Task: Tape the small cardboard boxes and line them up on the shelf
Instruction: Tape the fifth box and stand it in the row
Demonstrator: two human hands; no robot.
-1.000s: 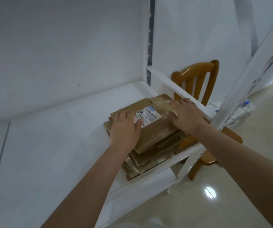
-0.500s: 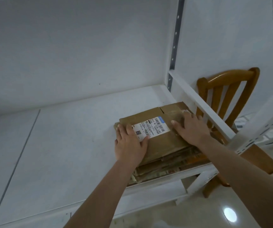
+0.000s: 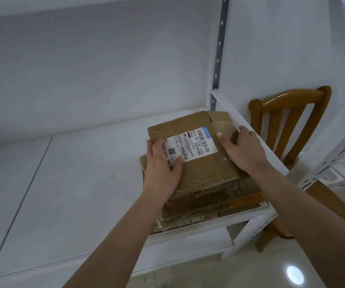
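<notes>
A flattened brown cardboard box [image 3: 204, 171] with a white shipping label [image 3: 190, 145] lies on top of a stack of flattened cardboard [image 3: 204, 204] at the right end of the white shelf [image 3: 73, 183]. My left hand [image 3: 163, 169] grips the top box's left edge, thumb on the label and fingers curled over the side. My right hand [image 3: 243, 149] lies on the box's right part, fingers spread and pressing its taped flap near the shelf's side rail.
A wooden chair [image 3: 290, 129] stands right of the shelf frame. A grey perforated upright [image 3: 219, 46] rises at the shelf's back right corner. A white perforated rack post [image 3: 333, 146] stands at far right. Below is a glossy tiled floor [image 3: 250, 273].
Both hands stay on the top box. The left hand has slid to the box's left edge, and the box now sits further back on the stack. The camera has shifted left.
</notes>
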